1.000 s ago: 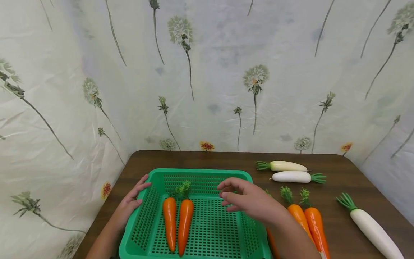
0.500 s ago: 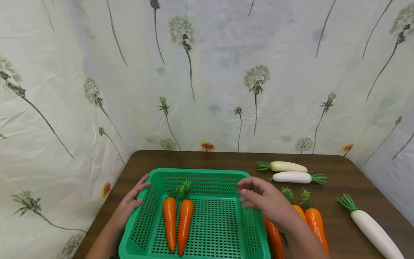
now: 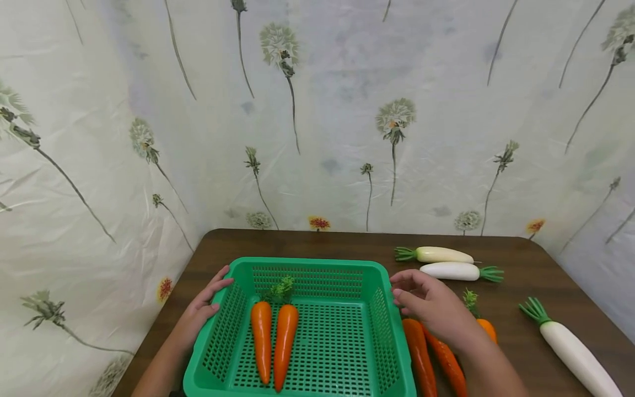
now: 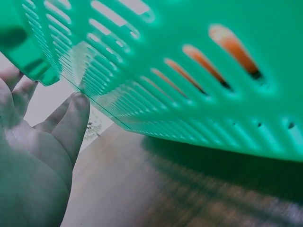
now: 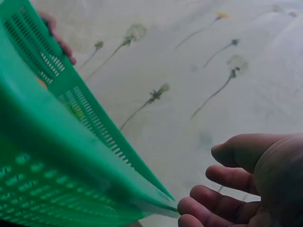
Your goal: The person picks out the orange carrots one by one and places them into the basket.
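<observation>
A green plastic basket holds two carrots with leafy tops, lying side by side in its left half. My left hand is at the basket's left rim with its fingers extended. In the left wrist view its fingertips meet the rim, beside the slotted wall. My right hand is just outside the right rim, fingers loosely bent and holding nothing. The right wrist view shows its fingertips close to the basket's corner; whether they touch cannot be told. Below that hand several carrots lie beside the basket, partly hidden by the arm.
Two white radishes lie at the back right of the brown table, pointing opposite ways. A third radish lies at the far right. Behind the table hangs a flower-printed cloth.
My right hand has moved from above the basket's inside to the right, past its right rim. The left hand, the basket and the carrots in it stay put.
</observation>
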Available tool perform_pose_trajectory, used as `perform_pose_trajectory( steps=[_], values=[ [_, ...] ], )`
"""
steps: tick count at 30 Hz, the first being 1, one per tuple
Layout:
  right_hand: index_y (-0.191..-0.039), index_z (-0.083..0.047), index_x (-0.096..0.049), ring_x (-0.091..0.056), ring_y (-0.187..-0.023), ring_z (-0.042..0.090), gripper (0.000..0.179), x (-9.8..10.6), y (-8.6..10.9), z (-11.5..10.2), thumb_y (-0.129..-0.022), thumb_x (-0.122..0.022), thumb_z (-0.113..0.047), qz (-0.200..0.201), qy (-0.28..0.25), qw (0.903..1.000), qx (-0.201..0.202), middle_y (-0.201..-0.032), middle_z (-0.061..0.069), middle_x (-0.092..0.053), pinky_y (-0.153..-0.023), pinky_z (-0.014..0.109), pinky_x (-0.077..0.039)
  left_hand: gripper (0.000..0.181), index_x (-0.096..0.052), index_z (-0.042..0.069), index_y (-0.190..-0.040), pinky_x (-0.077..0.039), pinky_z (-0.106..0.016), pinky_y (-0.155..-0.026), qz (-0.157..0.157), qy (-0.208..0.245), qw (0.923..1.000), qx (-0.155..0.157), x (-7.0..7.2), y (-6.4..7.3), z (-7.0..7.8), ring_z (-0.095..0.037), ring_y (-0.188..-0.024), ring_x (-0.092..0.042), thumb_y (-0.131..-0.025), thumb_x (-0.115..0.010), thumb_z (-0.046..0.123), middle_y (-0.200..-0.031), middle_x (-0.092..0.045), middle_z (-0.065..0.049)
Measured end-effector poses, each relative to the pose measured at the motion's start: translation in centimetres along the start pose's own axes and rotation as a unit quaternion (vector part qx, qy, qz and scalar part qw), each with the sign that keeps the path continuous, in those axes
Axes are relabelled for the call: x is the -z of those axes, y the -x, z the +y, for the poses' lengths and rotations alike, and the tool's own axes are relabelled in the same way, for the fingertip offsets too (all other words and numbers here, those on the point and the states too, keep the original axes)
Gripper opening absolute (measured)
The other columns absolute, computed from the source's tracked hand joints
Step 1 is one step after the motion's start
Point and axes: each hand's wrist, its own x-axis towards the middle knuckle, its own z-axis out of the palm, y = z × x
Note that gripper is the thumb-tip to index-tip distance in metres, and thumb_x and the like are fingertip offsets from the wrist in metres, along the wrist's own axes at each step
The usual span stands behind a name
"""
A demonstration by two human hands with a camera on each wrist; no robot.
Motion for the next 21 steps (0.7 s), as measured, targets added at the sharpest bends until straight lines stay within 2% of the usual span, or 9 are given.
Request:
perform_pose_trajectory(
  steps=[8, 16, 21],
  values=[
    [-0.137, -0.008, -0.059, -0.067, -0.102, 0.023, 0.038, 0.9, 0.4, 1.5, -0.106, -0.063, -0.030, 0.038, 0.065, 0.9972, 0.000, -0.131, 0.011, -0.064, -0.086, 0.040, -0.058, 0.046, -0.034, -0.021, -0.148, -0.033, -0.013, -0.112, 0.000, 0.010, 1.0000, -0.001, 0.0, 0.0, 0.1, 0.009, -0.151, -0.024, -0.106, -0.034, -0.002, -0.174, -0.022, 0.008],
    [-0.138, -0.011, -0.059, -0.064, -0.120, 0.029, 0.040, 1.8, 1.1, 2.9, -0.105, -0.065, -0.033, 0.043, 0.130, 0.9906, 0.006, -0.136, 0.011, -0.064, -0.088, 0.039, -0.054, 0.046, -0.035, -0.019, -0.149, -0.035, -0.014, -0.111, 0.000, 0.012, 0.9999, 0.010, -0.1, -0.2, 0.0, 0.009, -0.151, -0.024, -0.107, -0.033, 0.000, -0.173, -0.022, 0.011],
    [-0.138, -0.011, -0.059, -0.063, -0.120, 0.030, 0.042, 2.3, 1.3, 3.7, -0.104, -0.066, -0.034, 0.048, 0.160, 0.9859, 0.010, -0.135, 0.010, -0.065, -0.088, 0.041, -0.053, 0.046, -0.037, -0.018, -0.149, -0.028, -0.012, -0.113, 0.000, -0.009, 0.9999, -0.007, 0.1, 0.0, -0.2, 0.007, -0.153, -0.022, -0.107, -0.033, -0.001, -0.174, -0.022, 0.006]
  ],
)
